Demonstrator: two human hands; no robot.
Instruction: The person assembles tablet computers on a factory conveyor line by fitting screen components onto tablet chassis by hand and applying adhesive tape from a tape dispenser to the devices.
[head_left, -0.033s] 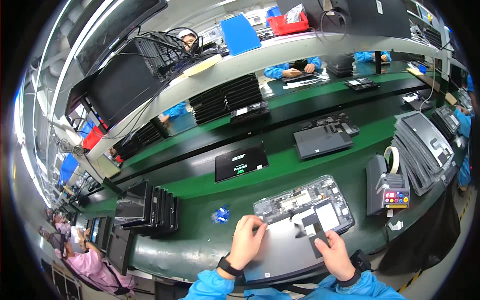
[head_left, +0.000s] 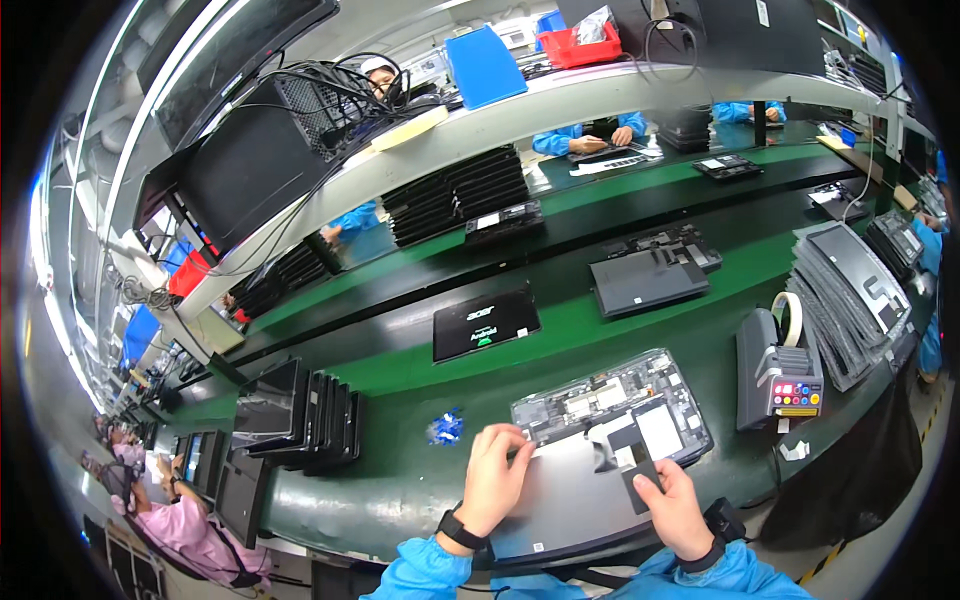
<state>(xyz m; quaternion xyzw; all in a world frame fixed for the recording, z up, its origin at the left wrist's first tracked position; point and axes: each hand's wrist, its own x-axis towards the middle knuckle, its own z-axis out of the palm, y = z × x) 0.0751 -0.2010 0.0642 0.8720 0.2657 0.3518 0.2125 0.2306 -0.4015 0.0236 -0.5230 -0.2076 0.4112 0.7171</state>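
Observation:
A grey back cover (head_left: 560, 500) lies at the table's near edge, its far side overlapping an opened tablet (head_left: 600, 395) with bare circuit boards and a white-labelled battery area. At the cover's far left corner, the thumb and bent fingers of my left hand (head_left: 495, 480) pinch its edge. My right hand (head_left: 680, 510) grips a thin black rectangular sheet (head_left: 628, 455) between thumb and fingers, over the cover's right part. A small dark curled flap (head_left: 601, 452) stands up by the sheet's left side. The fingertips beneath the sheet are hidden.
A grey tape dispenser (head_left: 775, 370) and stacked grey sleeves (head_left: 845, 300) stand right. Left are upright tablets (head_left: 300, 415) and blue scraps (head_left: 445, 428). Beyond lie a lit tablet (head_left: 487, 322) and a dark cover (head_left: 650, 283). A shelf (head_left: 560, 98) crosses above; co-workers sit around.
The small dark flap beside the black sheet has bent into a different shape. Both hands keep their holds, and the whole view has shifted very slightly.

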